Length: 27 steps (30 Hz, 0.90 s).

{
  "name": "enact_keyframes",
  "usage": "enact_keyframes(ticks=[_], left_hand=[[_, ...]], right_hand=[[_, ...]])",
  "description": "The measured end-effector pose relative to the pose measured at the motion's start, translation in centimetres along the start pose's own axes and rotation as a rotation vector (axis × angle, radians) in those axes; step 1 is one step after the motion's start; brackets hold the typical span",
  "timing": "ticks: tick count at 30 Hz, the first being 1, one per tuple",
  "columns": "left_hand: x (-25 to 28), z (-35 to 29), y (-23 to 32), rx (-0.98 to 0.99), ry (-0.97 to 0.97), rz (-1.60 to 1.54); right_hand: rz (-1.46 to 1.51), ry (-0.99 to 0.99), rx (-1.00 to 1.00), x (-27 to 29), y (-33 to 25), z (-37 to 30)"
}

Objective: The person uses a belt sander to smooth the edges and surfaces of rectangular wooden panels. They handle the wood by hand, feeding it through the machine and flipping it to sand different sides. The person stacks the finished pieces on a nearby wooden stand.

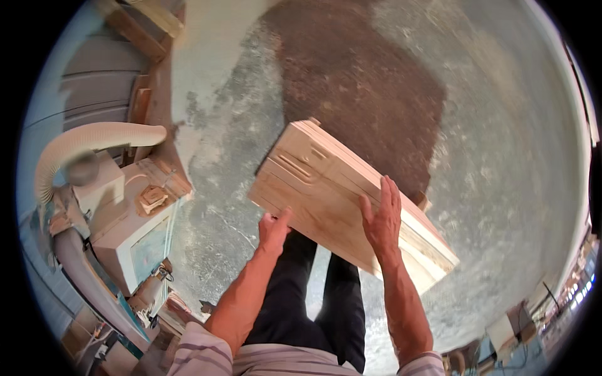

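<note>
In front of my legs lies a thick stack of pale wooden boards (326, 200), set at a slant. Its top board has routed grooves and a rounded slot near the far left end. My left hand (274, 232) grips the near left edge of the stack, thumb on top and the other fingers curled out of sight below. Flat against the top board near its far long edge rests my right hand (383, 220), fingers stretched out and thumb apart. A bit of wood (424, 202) sticks out past the far side; what holds the stack up is hidden.
At left stands a pale machine cabinet (128, 250) with a ribbed hose (94, 135) and a small wooden block (152, 199) on it. Wooden beams (135, 31) lean at the upper left. A dark brown patch (364, 81) marks the grey floor (232, 125). Clutter fills the lower right.
</note>
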<state>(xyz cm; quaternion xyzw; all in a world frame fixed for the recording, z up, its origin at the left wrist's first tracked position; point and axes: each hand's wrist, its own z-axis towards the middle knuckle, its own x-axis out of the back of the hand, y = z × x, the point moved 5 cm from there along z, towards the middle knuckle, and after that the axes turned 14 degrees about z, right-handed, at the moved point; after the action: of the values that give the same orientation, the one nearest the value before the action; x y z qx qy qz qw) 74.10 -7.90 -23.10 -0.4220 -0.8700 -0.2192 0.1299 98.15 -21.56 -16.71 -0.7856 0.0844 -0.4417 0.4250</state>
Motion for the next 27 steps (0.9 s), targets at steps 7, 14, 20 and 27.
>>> enact_keyframes(ticks=[7,14,20,27], left_hand=[[-0.6,-0.1,0.0,-0.073,0.003,-0.037],[-0.5,1.6,-1.6,-0.009,-0.057,-0.015],[-0.7,0.8,-0.4,-0.004,-0.075,-0.011],[0.5,1.5,-1.1,-0.089,-0.081,0.282]], right_hand=[[-0.222,0.054,-0.395,4.7,7.6,-12.1],[-0.208,0.059,-0.371,2.6,9.2,-12.9],[-0.198,0.068,-0.437,2.6,9.4,-12.5],[-0.202,0.124,-0.353,2.5,10.2,-13.1]])
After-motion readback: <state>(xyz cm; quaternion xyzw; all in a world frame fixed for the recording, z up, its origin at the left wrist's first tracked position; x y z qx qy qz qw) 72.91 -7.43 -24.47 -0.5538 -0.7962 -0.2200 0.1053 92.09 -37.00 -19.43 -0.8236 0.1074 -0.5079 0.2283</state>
